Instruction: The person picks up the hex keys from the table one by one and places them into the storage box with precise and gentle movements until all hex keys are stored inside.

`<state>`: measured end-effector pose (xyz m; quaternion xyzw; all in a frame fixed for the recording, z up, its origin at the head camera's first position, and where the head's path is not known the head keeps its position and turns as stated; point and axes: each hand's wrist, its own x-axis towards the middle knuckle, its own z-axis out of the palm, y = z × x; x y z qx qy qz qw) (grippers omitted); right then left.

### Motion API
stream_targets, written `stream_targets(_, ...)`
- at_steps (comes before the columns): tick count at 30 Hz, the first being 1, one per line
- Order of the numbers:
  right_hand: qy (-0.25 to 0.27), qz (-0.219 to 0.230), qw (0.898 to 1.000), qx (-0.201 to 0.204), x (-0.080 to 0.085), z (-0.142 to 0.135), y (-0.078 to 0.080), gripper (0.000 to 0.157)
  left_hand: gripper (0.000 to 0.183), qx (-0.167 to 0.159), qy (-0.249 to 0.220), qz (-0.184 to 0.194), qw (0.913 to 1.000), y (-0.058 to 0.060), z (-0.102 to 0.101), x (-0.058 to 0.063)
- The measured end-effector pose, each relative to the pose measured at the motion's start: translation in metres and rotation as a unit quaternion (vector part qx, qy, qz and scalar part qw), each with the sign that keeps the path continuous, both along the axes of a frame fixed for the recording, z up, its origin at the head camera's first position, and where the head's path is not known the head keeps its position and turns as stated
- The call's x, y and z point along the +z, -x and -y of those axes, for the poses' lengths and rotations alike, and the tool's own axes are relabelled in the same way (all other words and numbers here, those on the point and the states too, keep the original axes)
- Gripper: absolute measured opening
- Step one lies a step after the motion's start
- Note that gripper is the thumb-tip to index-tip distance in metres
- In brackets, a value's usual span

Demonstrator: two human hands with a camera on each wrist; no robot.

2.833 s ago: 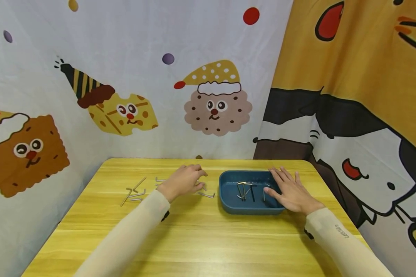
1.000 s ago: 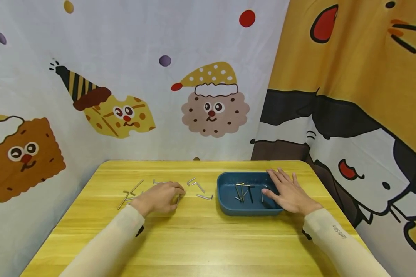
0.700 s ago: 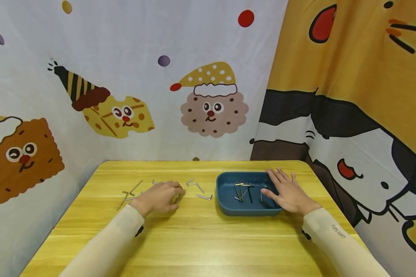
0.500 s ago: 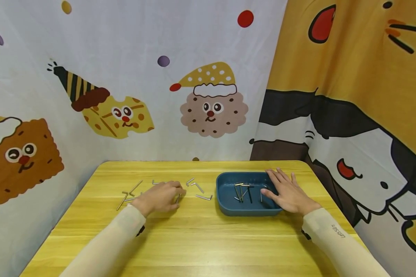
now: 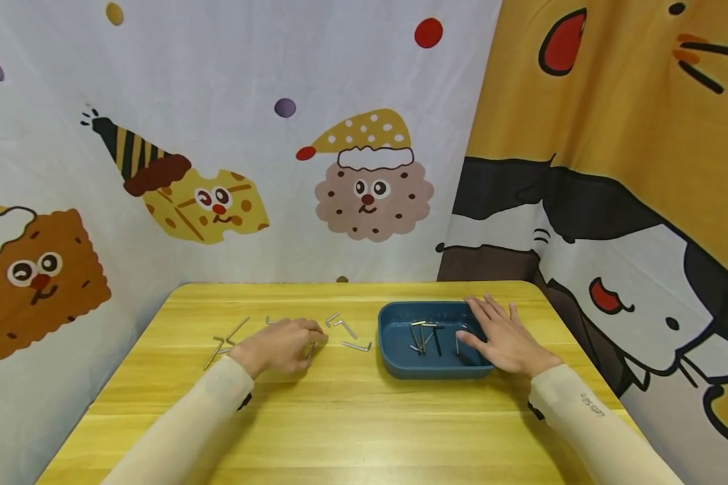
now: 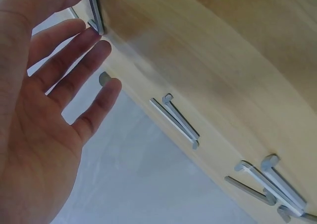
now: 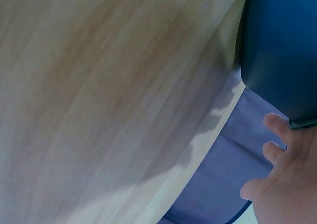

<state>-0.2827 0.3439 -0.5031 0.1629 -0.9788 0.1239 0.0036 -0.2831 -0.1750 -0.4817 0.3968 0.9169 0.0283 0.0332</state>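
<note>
My left hand (image 5: 279, 347) is low over the table, left of the tray. Between its thumb and fingertips it pinches a silver hex key (image 6: 96, 13); the thumb hides one end in the left wrist view. Several other hex keys lie nearby, such as a silver hex key (image 5: 356, 347) close to the tray and a bronze-toned hex key (image 5: 214, 353) at far left. The blue tray (image 5: 439, 372) contains several bronze, silver and black hex keys (image 5: 425, 337). My right hand (image 5: 509, 340) rests on the tray's right rim, fingers straight and spread, thumb extended over the inside.
The wooden table (image 5: 364, 424) has its back edge against a white curtain (image 5: 230, 81) printed with cartoon snacks. An orange curtain (image 5: 631, 121) with a cartoon cat hangs on the right.
From beside the tray, my left hand has moved left to the hex key between its fingers, then stayed nearly still. The right hand keeps its place on the rim. The view has shifted slightly.
</note>
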Motion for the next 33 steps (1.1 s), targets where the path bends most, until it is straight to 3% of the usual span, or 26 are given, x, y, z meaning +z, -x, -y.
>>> stream_targets(8, -0.003, 0.0, 1.0, 0.0, -0.001, 0.0, -0.001, 0.096, 0.051, -0.019, 0.008, -0.015, 0.9997, 0.002, -0.002, -0.002)
stream_targets(15, 0.001, -0.002, 1.0, 0.001, -0.001, 0.001, 0.0, 0.096, 0.053, 0.009, 0.012, -0.022, 0.9997, 0.002, -0.003, -0.005)
stream_targets(23, 0.0, -0.003, 1.0, -0.001, -0.002, -0.001, 0.0, 0.097, 0.054, 0.02, 0.029, -0.079, 0.9962, -0.001, -0.007, -0.002)
stream_targets(33, 0.001, 0.0, 1.0, -0.002, 0.0, 0.0, 0.0, 0.097, 0.055, 0.003, -0.007, -0.132, 0.9913, -0.005, -0.012, -0.006)
